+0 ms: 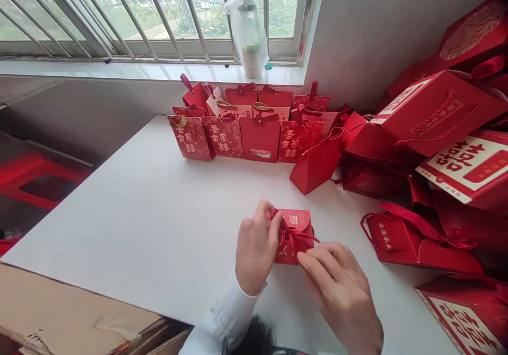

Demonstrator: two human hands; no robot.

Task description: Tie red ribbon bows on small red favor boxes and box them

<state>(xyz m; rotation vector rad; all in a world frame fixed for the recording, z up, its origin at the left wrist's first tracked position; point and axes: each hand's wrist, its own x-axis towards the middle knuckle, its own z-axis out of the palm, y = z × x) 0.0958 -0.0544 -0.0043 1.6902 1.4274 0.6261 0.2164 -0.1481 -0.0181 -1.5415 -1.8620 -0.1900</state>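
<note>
A small red gift box [293, 252] is sitting on the white table [119, 222], its red ribbon [296, 233] crossing the front. The left hand [257, 249] is pinching the ribbon closed against the box's edge, seemingly steadying it, while the right hand [337, 286] is curling its fingers against the near side, grip unclear. Red gift bags [254, 138] are standing in a row beyond, with red boxes [440, 111] heaped rightward, apparently out of the hands' way.

Daylight through the barred window [159, 16] at upper left brightens the white table [119, 207], with faint, soft shadows under the left hand [257, 246] and right hand [337, 286]. Wide-angle distortion bows the frame edges.
</note>
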